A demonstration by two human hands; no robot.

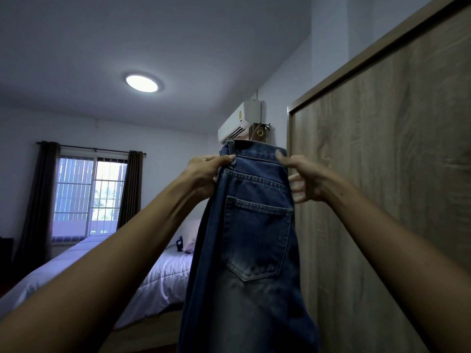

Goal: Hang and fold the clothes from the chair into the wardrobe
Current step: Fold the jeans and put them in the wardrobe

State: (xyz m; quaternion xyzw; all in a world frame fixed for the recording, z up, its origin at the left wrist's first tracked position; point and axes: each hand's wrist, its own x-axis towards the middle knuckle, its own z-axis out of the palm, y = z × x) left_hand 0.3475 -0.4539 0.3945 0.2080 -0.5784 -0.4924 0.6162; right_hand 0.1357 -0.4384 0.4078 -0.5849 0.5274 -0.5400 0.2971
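Observation:
A pair of blue jeans (254, 238) hangs lengthwise in front of me, folded leg on leg, with a back pocket facing me. My left hand (206, 171) pinches the waistband at its left edge. At the right edge my right hand (303, 179) holds the waistband, thumb on the front and fingers behind the cloth. Both arms are stretched out and raised. The wooden wardrobe (382, 174) stands just to the right of the jeans, and the door facing me is closed. No chair is in view.
A bed (142, 273) with a white quilt and pillows lies at the lower left. An air conditioner (239, 122) hangs on the wall behind the jeans. A curtained window (89, 194) is at the far left.

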